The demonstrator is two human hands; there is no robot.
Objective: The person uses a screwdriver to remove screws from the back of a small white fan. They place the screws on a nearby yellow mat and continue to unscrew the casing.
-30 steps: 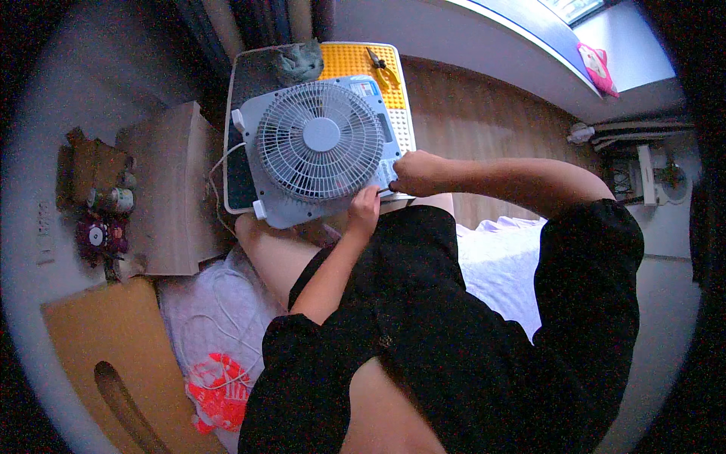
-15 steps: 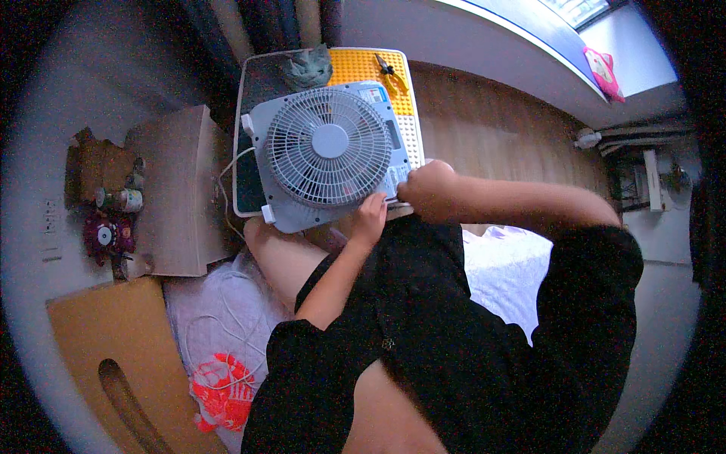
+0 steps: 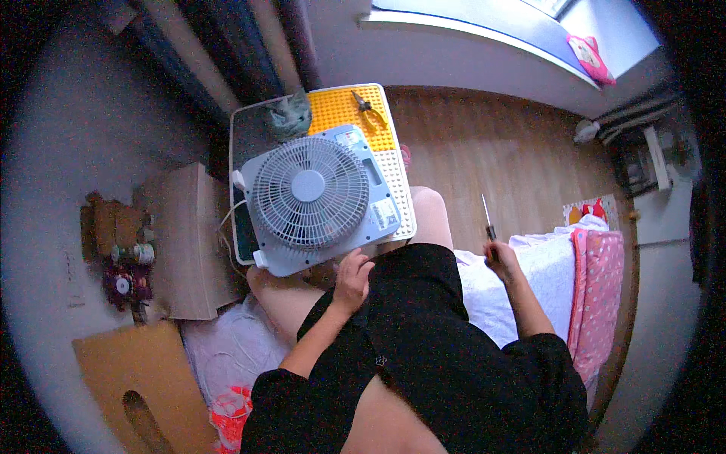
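A light grey box fan with a round grille lies grille up on a small table topped with coloured studded building plates. Just off the fan's near edge is my left hand, its fingers loosely bent and apart, with nothing visible in them. Well to the right, over the bed edge, my right hand is closed around the dark handle of a screwdriver. Its thin metal shaft points away from me, clear of the fan.
Pliers with yellow handles and a crumpled greenish plastic bag lie at the table's far side. A wooden cabinet and a cardboard piece stand left. A pink folded quilt is on the right.
My right hand has left the fan's near right corner and swung right with the screwdriver. My left hand has drawn back slightly from the fan's edge. The view has shifted.
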